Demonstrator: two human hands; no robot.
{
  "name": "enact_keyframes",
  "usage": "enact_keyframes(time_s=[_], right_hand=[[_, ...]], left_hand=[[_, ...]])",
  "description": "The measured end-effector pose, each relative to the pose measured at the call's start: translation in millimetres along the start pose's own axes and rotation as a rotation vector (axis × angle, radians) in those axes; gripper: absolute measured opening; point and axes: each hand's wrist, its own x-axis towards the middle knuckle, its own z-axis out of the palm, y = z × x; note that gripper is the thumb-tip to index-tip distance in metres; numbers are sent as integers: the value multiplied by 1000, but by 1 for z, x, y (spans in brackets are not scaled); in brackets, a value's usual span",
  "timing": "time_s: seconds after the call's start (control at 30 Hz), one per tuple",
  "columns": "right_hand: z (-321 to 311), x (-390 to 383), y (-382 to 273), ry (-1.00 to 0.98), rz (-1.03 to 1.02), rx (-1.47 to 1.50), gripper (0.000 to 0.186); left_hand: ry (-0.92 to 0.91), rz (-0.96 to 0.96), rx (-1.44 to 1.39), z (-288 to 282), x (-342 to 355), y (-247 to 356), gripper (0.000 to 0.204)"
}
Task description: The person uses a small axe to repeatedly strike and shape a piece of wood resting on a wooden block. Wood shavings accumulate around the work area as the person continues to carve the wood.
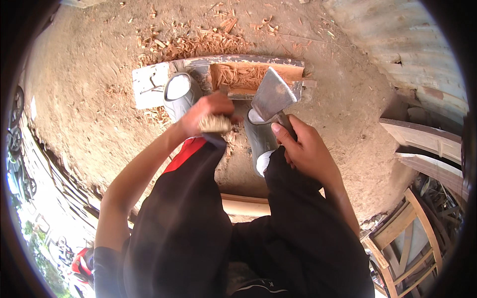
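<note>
My right hand (303, 146) is closed around the dark handle of a wide-bladed scraper (275, 95). Its flat metal blade points up and away, overlapping the right end of a wooden piece (186, 63) on the ground. My left hand (209, 110) is wrapped round a thing with a pale, rough, blocky end (214, 123). A short dark part shows past the fingers; the kind of thing is unclear. The wooden piece has worn dark paint along its far edge and orange-brown bare wood inside, where curled wood shavings (238, 75) lie.
My grey boots (258, 141) stand against the near side of the wooden piece. More shavings (198, 42) are scattered on the dirt floor (84, 79) beyond. Corrugated sheeting (397, 39) rises at far right. Wooden frames (420, 233) and planks (422, 136) lie along the right. A pale board (243, 204) lies behind my legs.
</note>
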Motion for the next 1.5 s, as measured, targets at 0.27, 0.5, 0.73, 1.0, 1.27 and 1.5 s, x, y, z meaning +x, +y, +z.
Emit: enact_keyframes(time_s=[0.27, 0.5, 0.73, 1.0, 1.27, 1.5], right_hand=[[-13, 0, -17, 15, 146, 66, 40], [-20, 6, -30, 11, 136, 52, 41], [-31, 26, -60, -18, 49, 38, 30], [-43, 34, -128, 80, -183, 6, 38], [-10, 85, -67, 234, -545, -407, 32], [-19, 62, -105, 70, -255, -266, 30]], left_hand=[[372, -655, -227, -33, 45, -7, 76], [305, -922, -528, -28, 56, -10, 77], [395, -721, -623, -21, 76, -10, 30], [290, -811, -495, -27, 92, -8, 27], [449, -525, -451, -13, 95, -12, 34], [456, -431, -364, -5, 77, -17, 36]])
